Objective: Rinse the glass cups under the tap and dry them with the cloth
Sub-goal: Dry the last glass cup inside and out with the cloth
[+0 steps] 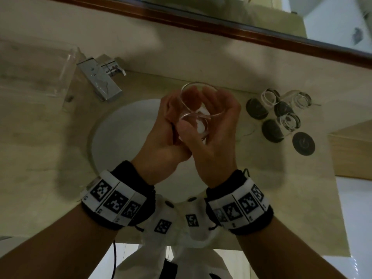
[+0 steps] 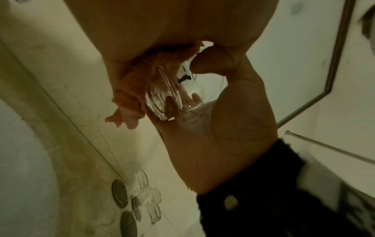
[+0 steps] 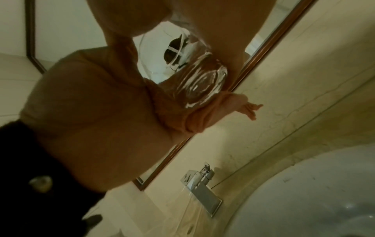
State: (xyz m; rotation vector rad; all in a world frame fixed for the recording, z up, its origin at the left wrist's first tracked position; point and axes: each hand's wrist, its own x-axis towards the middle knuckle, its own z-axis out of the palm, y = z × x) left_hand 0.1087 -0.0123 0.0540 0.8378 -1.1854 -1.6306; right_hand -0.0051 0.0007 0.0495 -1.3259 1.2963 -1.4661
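Note:
I hold a clear glass cup [image 1: 193,117] tilted over the white sink basin [image 1: 120,137], its mouth turned towards me. My right hand [image 1: 219,117] grips the cup's wall, thumb on one side and fingers on the other. My left hand [image 1: 167,125] holds an orange cloth [image 2: 129,99] bunched against the cup's thick base [image 2: 162,99]. In the right wrist view the cloth [image 3: 178,118] wraps under the cup [image 3: 201,86]. The head view hides the cloth behind my hands.
A square chrome tap [image 1: 100,81] stands at the sink's back left, beside a clear tray [image 1: 34,67]. Three more glass cups [image 1: 289,121] and several dark round coasters [image 1: 304,143] lie on the beige counter [image 1: 261,178] to the right. A framed mirror [image 1: 302,21] runs behind.

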